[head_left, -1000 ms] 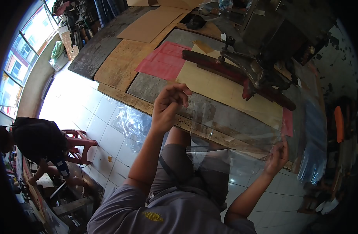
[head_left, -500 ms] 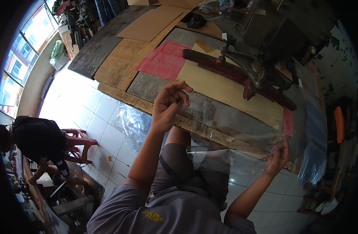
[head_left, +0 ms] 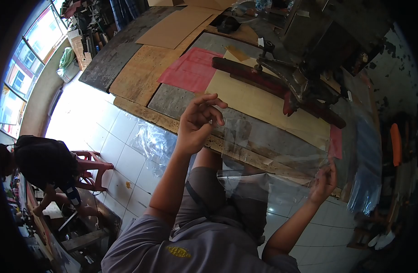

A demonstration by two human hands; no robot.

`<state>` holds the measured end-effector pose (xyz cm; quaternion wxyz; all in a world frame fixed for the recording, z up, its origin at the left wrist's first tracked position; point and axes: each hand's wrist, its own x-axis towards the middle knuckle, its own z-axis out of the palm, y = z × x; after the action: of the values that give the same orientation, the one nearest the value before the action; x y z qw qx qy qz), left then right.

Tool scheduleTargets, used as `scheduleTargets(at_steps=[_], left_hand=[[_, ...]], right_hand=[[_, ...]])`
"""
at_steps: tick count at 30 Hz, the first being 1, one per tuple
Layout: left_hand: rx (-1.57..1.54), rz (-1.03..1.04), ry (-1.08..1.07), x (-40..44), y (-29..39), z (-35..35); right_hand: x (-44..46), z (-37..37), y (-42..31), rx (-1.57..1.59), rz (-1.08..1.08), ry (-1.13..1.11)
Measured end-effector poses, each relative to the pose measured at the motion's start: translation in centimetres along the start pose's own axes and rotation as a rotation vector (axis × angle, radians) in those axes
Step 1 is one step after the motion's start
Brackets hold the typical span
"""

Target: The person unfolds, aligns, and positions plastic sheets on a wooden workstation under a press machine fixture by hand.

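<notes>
Between my two hands a clear plastic sheet (head_left: 272,157) is stretched over the front edge of the workbench, its lower part hanging above my lap. My left hand (head_left: 197,125) pinches its left end between thumb and finger, with the other fingers curled above. At the opposite end, my right hand (head_left: 323,184) grips the sheet near its edge. Just beyond the plastic is a machine with a long dark red bar (head_left: 250,77), which lies across a yellowish sheet (head_left: 268,107). A pink sheet (head_left: 188,70) shows to the left of the yellowish one.
Brown cardboard (head_left: 175,27) lies on the bench's far left. Clear plastic (head_left: 154,143) sits on the floor below, and a stack of plastic sheets (head_left: 366,168) hangs at the right. At left, a person in dark clothes (head_left: 45,159) bends near a red stool (head_left: 93,170).
The fingers of my left hand have shifted very slightly to the right. My right hand and the plastic sheet look nearly the same.
</notes>
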<state>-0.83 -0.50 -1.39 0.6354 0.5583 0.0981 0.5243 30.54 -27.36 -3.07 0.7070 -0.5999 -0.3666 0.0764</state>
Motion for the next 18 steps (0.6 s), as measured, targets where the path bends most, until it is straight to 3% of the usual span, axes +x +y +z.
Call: scheduleTargets(at_steps=[18], left_hand=[[0.011,-0.004,-0.013,-0.08,0.1,0.02]], right_hand=[[0.02,0.09,-0.07,-0.016,-0.024,-0.007]])
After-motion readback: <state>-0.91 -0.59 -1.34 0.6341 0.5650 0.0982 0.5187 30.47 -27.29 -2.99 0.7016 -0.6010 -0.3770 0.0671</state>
